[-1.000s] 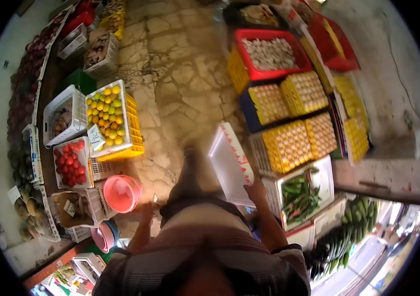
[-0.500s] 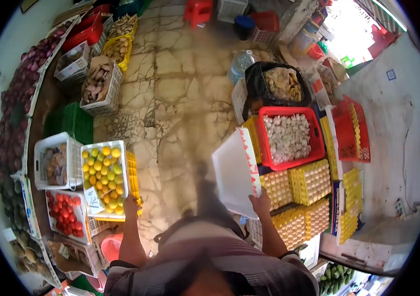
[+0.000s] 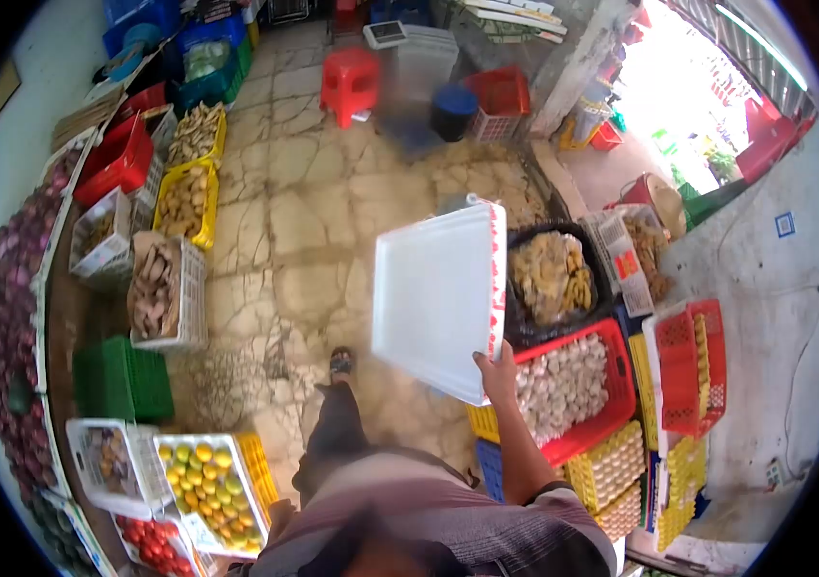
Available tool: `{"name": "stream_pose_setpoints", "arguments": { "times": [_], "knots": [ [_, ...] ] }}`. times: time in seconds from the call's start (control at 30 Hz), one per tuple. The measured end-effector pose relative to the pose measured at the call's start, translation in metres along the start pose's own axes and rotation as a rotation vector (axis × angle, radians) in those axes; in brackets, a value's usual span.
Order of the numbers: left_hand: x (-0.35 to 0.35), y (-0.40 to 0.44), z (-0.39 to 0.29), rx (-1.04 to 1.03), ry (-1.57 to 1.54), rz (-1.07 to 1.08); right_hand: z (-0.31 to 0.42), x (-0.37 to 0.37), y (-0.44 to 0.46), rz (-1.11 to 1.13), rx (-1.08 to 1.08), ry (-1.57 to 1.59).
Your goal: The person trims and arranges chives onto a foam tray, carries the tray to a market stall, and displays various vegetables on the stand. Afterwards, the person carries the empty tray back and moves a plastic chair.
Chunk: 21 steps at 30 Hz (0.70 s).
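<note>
My right hand (image 3: pixel 498 370) grips the near right edge of a shallow white foam box (image 3: pixel 433 303), fingers wrapped on its rim. The box is tilted, its side bearing red print, and I see nothing in it. Just right of that hand lies a red crate of garlic (image 3: pixel 563 385). My left hand (image 3: pixel 280 514) hangs low beside my body, close to a white tray of yellow and green citrus fruit (image 3: pixel 248 495); its fingers are mostly hidden.
Egg trays (image 3: pixel 611 466) are stacked on the right, with a black-lined container of ginger-like roots (image 3: pixel 552 274) further ahead. Along the left stand a green crate (image 3: pixel 123 380), tomatoes (image 3: pixel 154 546) and yellow crates (image 3: pixel 188 204). A red stool (image 3: pixel 350 85) stands ahead on the tiled floor (image 3: pixel 308 212).
I have stepped forward along the aisle. The foam box in my right hand has moved ahead past the garlic crate. My left hand has dropped back toward my body.
</note>
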<state>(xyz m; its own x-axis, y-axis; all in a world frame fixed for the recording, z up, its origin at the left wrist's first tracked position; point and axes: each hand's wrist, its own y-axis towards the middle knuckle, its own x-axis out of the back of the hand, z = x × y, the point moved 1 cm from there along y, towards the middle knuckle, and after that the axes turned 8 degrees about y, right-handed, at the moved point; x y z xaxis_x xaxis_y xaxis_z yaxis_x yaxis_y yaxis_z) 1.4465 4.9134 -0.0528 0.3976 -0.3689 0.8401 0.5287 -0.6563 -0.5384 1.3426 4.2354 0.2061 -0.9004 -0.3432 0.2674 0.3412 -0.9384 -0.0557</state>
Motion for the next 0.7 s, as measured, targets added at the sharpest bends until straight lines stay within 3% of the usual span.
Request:
{"name": "stream_pose_setpoints", "arguments": {
  "times": [0.07, 0.1, 0.17, 0.2, 0.23, 0.27, 0.37, 0.43, 0.57, 0.67, 0.7],
  "knots": [
    [0.042, 0.076, 0.018, 0.109, -0.157, 0.079, 0.006, -0.018, 0.057, -0.032, -0.037, 0.165],
    [0.071, 0.118, 0.032, 0.263, -0.391, 0.129, 0.019, -0.024, 0.078, -0.032, -0.081, 0.265],
    [0.141, 0.216, 0.055, 0.904, -1.344, 0.098, 0.027, -0.041, 0.13, -0.142, -0.092, 0.39],
    [0.179, 0.257, 0.065, 1.019, -1.494, 0.031, 0.045, -0.044, 0.143, -0.179, -0.114, 0.414],
    [0.228, 0.303, 0.071, 1.038, -1.545, -0.057, 0.068, -0.055, 0.172, -0.214, -0.113, 0.459],
    [0.284, 0.351, 0.08, 0.971, -1.431, -0.058, 0.07, -0.061, 0.203, -0.231, -0.109, 0.52],
    [0.411, 0.471, 0.089, 0.736, -1.544, -0.339, 0.089, -0.065, 0.266, -0.281, -0.105, 0.681],
    [0.52, 0.53, 0.066, 0.669, -1.525, -0.321, 0.103, -0.072, 0.31, -0.343, -0.066, 0.771],
    [0.578, 0.661, 0.058, 0.552, -1.611, -0.422, 0.095, -0.079, 0.413, -0.379, -0.115, 0.882],
    [0.607, 0.717, 0.017, 0.711, -1.461, -0.303, 0.101, -0.076, 0.518, -0.396, -0.125, 0.884],
    [0.577, 0.73, 0.023, 0.683, -1.567, -0.258, 0.095, -0.064, 0.525, -0.424, -0.171, 0.86]
  ]
}}
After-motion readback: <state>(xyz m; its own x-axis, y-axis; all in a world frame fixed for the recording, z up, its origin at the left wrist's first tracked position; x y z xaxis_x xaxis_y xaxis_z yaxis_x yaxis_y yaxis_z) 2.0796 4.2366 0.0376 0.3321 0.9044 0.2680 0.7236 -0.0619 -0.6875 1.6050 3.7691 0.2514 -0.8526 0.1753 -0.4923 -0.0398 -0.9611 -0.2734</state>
